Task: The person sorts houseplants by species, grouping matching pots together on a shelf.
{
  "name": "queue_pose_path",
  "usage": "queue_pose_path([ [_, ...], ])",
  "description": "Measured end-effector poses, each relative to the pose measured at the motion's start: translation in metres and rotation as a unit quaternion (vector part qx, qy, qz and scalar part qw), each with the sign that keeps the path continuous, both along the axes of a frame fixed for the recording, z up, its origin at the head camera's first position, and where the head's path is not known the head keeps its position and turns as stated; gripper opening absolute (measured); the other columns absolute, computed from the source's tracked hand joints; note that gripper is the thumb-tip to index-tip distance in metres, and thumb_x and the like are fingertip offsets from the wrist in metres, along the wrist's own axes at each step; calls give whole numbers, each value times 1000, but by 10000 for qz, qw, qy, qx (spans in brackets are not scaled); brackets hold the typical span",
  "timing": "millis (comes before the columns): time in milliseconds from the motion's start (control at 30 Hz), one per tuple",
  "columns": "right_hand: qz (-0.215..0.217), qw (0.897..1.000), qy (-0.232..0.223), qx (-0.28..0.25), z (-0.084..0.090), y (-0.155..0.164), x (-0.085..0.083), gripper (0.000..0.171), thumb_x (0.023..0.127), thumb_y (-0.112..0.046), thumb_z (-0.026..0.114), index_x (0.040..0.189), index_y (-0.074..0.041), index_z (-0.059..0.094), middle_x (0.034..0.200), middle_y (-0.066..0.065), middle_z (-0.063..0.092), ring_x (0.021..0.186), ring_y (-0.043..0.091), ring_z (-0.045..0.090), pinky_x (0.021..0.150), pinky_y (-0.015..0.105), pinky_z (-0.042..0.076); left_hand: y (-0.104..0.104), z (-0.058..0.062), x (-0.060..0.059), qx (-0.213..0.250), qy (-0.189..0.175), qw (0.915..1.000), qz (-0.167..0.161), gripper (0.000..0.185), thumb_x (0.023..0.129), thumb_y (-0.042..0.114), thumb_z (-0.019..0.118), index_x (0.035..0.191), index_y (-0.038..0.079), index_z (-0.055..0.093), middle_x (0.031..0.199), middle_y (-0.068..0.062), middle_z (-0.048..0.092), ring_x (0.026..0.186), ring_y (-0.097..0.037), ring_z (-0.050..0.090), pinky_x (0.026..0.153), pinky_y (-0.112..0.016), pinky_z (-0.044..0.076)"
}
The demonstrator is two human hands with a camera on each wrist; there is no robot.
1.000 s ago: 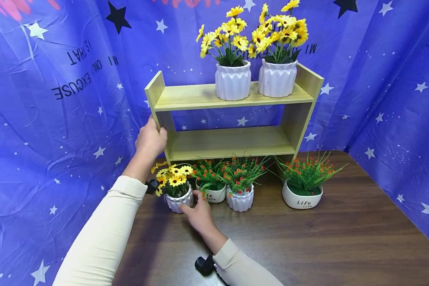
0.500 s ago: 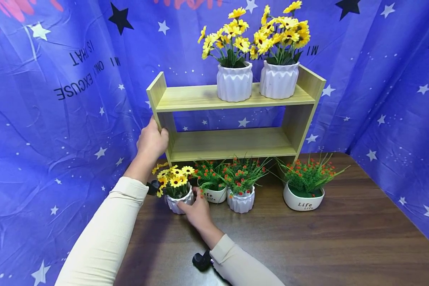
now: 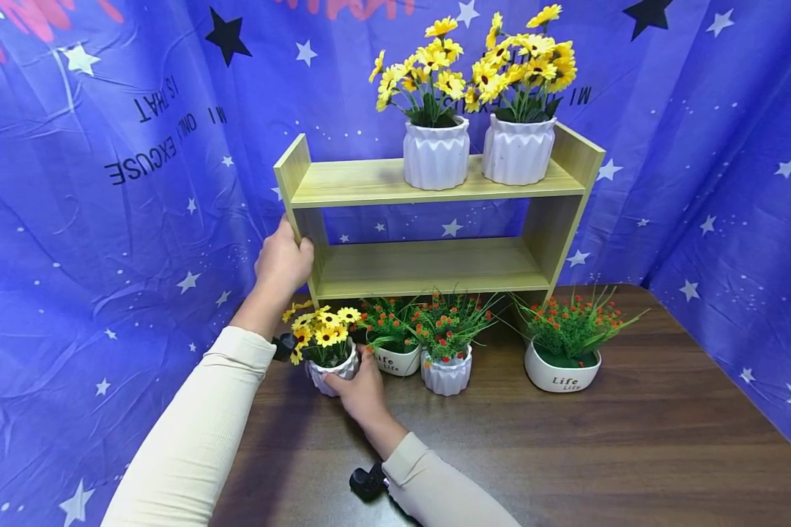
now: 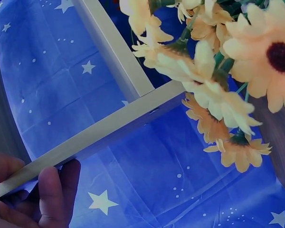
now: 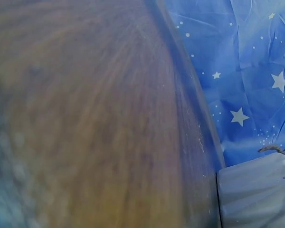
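A small white ribbed pot (image 3: 321, 376) of yellow flowers (image 3: 323, 328) stands on the brown table (image 3: 567, 454) in front of the shelf's left foot. My right hand (image 3: 358, 380) grips this pot from its right side, fingers curled on its wall. The right wrist view shows only a corner of the pot (image 5: 256, 194) beside the blurred table top (image 5: 85, 118). My left hand (image 3: 283, 258) grips the left side panel of the wooden two-tier shelf (image 3: 349, 183). In the left wrist view its fingers (image 4: 52, 194) curl on the panel edge (image 4: 109, 128), with yellow flowers (image 4: 218, 71) close by.
Two white ribbed pots (image 3: 435, 155) (image 3: 518, 150) of yellow flowers stand on the top tier. Three pots of green plants with red buds (image 3: 395, 360) (image 3: 445, 372) (image 3: 562, 372) line the table below the shelf. Blue starry cloth (image 3: 105, 219) hangs behind and at both sides.
My right hand has slid left and its fingers have come round the yellow-flower pot. The left hand stays on the shelf's side panel.
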State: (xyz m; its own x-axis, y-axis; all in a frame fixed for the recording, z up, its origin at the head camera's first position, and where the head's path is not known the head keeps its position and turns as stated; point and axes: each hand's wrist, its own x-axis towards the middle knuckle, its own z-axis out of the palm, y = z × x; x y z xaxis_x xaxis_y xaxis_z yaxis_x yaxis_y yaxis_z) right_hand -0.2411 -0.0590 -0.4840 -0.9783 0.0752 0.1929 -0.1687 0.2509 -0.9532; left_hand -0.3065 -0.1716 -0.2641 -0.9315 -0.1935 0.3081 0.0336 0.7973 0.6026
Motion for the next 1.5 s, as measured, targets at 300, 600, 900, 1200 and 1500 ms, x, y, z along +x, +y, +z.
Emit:
queue_pose_path([
  [300, -94, 9994, -205, 271, 4, -4, 0, 83, 68, -25, 87, 135, 3, 46, 125, 16, 54, 118, 34, 53, 101, 47, 41, 2, 2, 0, -3, 33, 10000, 9, 41, 98, 21, 43, 138, 13, 44, 128, -23, 61, 112, -47, 58, 86, -63, 44],
  [600, -116, 9995, -202, 217, 4, -5, -2, 86, 69, -21, 87, 139, 2, 44, 129, 20, 55, 120, 36, 53, 102, 49, 40, 2, 3, 0, -49, 36, 10000, 13, 41, 99, 22, 43, 139, 12, 43, 130, -23, 59, 117, -47, 57, 87, -63, 43],
  [900, -152, 9998, 83, 54, -3, -3, -5, 80, 66, -19, 91, 133, 1, 52, 123, 17, 61, 115, 33, 58, 100, 46, 44, 3, 3, -1, -22, 53, 10000, -4, 42, 99, 22, 44, 140, 13, 43, 130, -22, 59, 115, -46, 57, 87, -63, 43],
  [1200, -1, 9990, 196, 408, 0, -4, -7, 85, 67, -22, 90, 136, 2, 46, 124, 18, 56, 115, 34, 55, 99, 48, 43, 2, 6, -2, -31, 95, 9999, 7, 43, 99, 21, 45, 141, 13, 42, 129, -23, 60, 116, -46, 57, 87, -63, 43],
  [1500, -74, 9984, -9, 555, -2, -6, -4, 84, 66, -24, 91, 133, 0, 48, 121, 13, 57, 113, 31, 56, 97, 46, 44, 0, 0, -1, -64, 8, 10000, -6, 42, 99, 22, 44, 140, 13, 42, 131, -23, 59, 116, -46, 57, 86, -63, 44],
])
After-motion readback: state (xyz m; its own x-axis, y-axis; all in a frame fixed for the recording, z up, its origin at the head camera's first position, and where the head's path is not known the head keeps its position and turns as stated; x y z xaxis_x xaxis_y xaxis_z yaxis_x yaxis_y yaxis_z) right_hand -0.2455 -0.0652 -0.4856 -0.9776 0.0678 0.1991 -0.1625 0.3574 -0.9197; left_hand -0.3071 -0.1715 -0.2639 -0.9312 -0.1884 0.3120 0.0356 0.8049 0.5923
